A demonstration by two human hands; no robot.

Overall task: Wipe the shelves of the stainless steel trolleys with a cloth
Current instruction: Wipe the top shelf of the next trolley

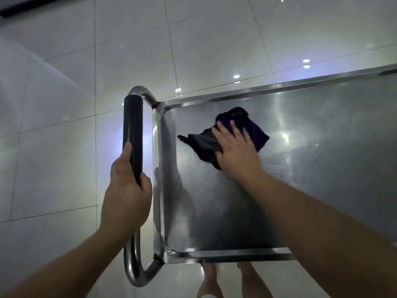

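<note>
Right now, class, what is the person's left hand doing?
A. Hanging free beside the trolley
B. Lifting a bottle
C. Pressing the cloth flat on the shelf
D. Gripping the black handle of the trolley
D: the left hand has its fingers curled round the black handle, while the right hand presses the cloth on the shelf.

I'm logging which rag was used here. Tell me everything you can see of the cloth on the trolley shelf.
The cloth is dark, purple on its right part and black-grey on its left, soft and crumpled rather than folded flat. It lies on the top steel shelf near the handle end, one corner trailing left. The right hand presses on it with straight, spread fingers, covering its middle. Nothing else touches it.
</note>
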